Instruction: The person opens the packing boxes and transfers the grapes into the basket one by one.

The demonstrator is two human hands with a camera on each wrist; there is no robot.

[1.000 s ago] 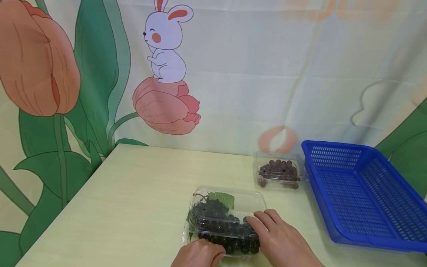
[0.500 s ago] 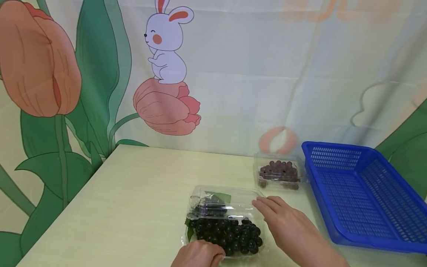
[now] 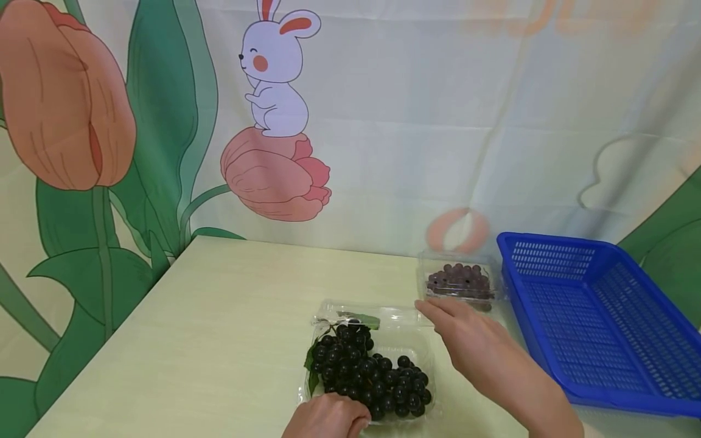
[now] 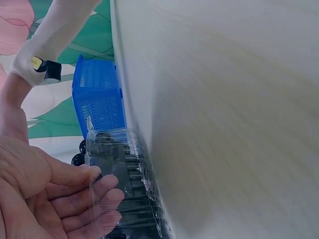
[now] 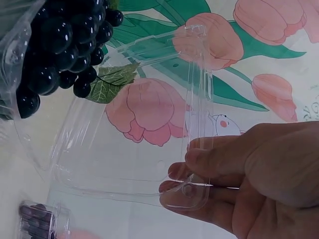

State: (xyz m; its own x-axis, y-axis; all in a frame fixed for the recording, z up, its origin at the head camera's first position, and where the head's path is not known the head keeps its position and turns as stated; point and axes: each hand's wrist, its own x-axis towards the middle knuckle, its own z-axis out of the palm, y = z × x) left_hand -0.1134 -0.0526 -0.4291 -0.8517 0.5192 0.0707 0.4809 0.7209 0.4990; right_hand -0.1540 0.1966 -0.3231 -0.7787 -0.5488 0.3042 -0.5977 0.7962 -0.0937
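Observation:
A clear plastic clamshell box [image 3: 395, 351] stands on the table with its hinged lid [image 3: 397, 316] raised at the back. Dark black grapes [image 3: 372, 380] with green leaves fill its left and front. My left hand [image 3: 327, 418] is at the front edge; in the left wrist view its thumb and fingers pinch the rim of the box wall [image 4: 137, 172]. My right hand [image 3: 465, 334] holds the lid's right corner, thumb on one side and fingers on the other in the right wrist view. A veined leaf [image 5: 112, 85] shows against the clear lid there.
Behind my right hand, a second clear box [image 3: 429, 264] holds reddish-purple grapes [image 3: 459, 280]. A blue slotted plastic basket [image 3: 526, 325] stands on the right. A printed cloth [image 3: 383, 152] with tulips and a rabbit hangs behind the pale table [image 3: 219, 340].
My right hand has swung the lid up and back off the black grapes, which now lie uncovered. The left hand has stayed at the box's front edge.

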